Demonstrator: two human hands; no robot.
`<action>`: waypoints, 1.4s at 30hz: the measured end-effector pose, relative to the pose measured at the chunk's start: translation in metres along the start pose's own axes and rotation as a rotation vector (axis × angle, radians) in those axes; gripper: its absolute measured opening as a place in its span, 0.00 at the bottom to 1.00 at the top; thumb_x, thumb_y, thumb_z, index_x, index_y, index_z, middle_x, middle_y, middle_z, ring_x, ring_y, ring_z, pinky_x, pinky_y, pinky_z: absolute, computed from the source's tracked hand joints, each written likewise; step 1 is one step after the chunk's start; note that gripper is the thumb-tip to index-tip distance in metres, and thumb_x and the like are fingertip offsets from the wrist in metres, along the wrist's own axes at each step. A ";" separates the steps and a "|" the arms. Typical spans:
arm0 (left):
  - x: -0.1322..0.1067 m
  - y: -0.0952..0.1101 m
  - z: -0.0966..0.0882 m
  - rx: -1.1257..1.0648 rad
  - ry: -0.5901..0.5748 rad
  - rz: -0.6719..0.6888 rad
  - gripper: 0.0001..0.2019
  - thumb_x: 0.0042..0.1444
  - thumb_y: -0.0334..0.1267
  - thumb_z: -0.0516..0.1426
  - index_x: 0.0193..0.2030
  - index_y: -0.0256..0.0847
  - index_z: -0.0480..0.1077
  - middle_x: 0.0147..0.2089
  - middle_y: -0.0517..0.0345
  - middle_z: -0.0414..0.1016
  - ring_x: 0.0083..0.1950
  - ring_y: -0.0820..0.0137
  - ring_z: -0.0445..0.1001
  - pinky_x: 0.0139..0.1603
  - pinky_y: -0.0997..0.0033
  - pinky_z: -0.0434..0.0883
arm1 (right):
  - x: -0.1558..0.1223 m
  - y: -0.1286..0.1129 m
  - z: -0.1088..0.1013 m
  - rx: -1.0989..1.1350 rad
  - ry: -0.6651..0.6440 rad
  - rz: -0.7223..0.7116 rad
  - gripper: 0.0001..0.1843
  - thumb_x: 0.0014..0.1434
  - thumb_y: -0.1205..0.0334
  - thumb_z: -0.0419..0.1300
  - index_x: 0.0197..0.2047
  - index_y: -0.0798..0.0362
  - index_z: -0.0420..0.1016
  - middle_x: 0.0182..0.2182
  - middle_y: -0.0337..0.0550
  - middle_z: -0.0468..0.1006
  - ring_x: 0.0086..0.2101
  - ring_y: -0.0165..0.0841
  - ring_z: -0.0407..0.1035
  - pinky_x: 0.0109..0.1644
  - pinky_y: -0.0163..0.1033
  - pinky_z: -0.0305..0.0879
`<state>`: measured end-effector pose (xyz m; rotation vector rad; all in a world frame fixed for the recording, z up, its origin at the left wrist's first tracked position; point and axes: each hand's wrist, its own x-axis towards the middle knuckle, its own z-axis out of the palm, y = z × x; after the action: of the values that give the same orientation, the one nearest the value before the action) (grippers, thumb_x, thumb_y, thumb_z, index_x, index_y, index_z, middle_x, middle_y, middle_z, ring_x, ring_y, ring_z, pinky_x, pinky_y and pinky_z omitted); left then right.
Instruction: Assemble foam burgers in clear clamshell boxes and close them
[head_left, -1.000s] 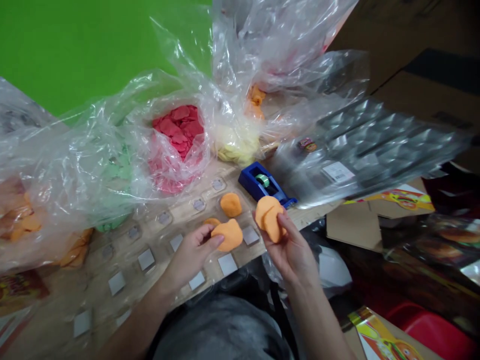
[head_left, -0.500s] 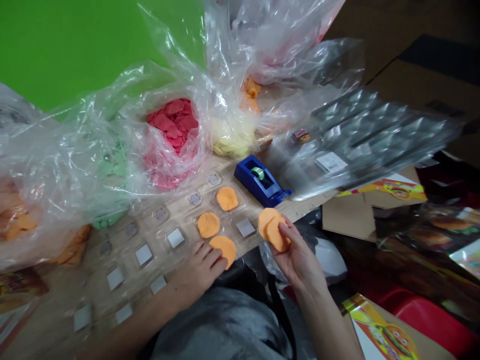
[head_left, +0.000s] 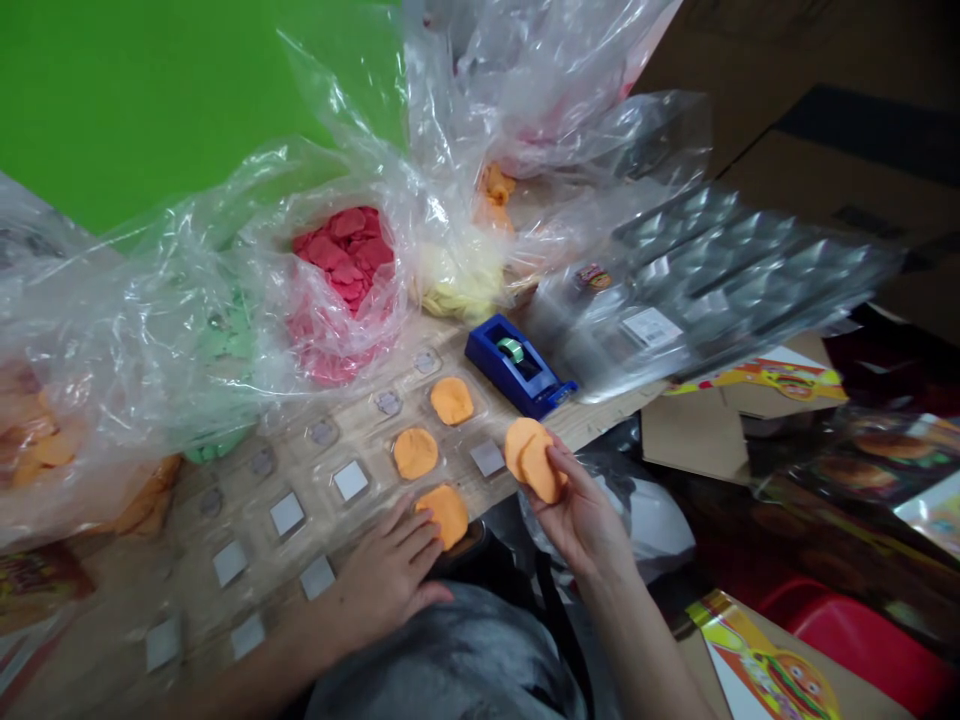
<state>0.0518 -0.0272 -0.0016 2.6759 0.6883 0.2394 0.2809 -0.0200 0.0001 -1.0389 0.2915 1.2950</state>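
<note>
My left hand [head_left: 386,572] lies flat with its fingers spread, and the fingertips rest on a soft orange disc [head_left: 448,516] at the near edge of a clear plastic tray [head_left: 247,520]. Two more orange discs [head_left: 415,453] [head_left: 452,401] sit in the tray's cells, apart from my hand. My right hand [head_left: 581,520] is raised just off the tray's edge, pinching a pair of overlapping orange discs [head_left: 531,460]. Many other cells hold small grey squares [head_left: 350,481].
Clear plastic bags hold red discs [head_left: 341,250], pale yellow discs [head_left: 457,280] and green discs [head_left: 232,335]. A blue tape dispenser [head_left: 517,365] stands behind the tray. Stacked plastic trays [head_left: 720,270] lie to the right, above burger-printed cardboard [head_left: 772,660]. A green surface fills the upper left.
My left hand has lowered a disc to the tray's near edge and slid toward me, uncovering the middle disc. My right hand still holds its pair.
</note>
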 end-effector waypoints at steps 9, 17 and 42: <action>0.087 -0.005 -0.031 -1.175 0.186 -0.735 0.15 0.56 0.44 0.54 0.46 0.38 0.70 0.41 0.54 0.77 0.40 0.68 0.75 0.43 0.68 0.71 | -0.027 0.003 0.011 -0.212 -0.287 0.012 0.21 0.41 0.65 0.70 0.41 0.51 0.75 0.41 0.41 0.79 0.37 0.29 0.74 0.39 0.30 0.70; 0.113 -0.006 -0.027 -1.533 0.301 -0.857 0.15 0.44 0.45 0.63 0.34 0.36 0.69 0.32 0.60 0.73 0.33 0.74 0.71 0.37 0.72 0.68 | -0.020 -0.006 -0.003 -0.443 -0.258 -0.157 0.18 0.37 0.64 0.73 0.32 0.51 0.72 0.32 0.36 0.77 0.30 0.27 0.70 0.33 0.29 0.67; 0.091 -0.006 -0.002 -0.475 0.096 -0.318 0.24 0.63 0.51 0.43 0.54 0.38 0.66 0.57 0.47 0.70 0.62 0.61 0.63 0.66 0.50 0.53 | -0.021 -0.018 -0.007 -0.275 -0.252 -0.063 0.18 0.35 0.62 0.74 0.26 0.51 0.69 0.29 0.34 0.73 0.30 0.26 0.68 0.31 0.29 0.67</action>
<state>0.1279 0.0236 0.0049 2.0850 0.9403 0.3914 0.2929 -0.0381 0.0195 -1.0906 -0.1131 1.4176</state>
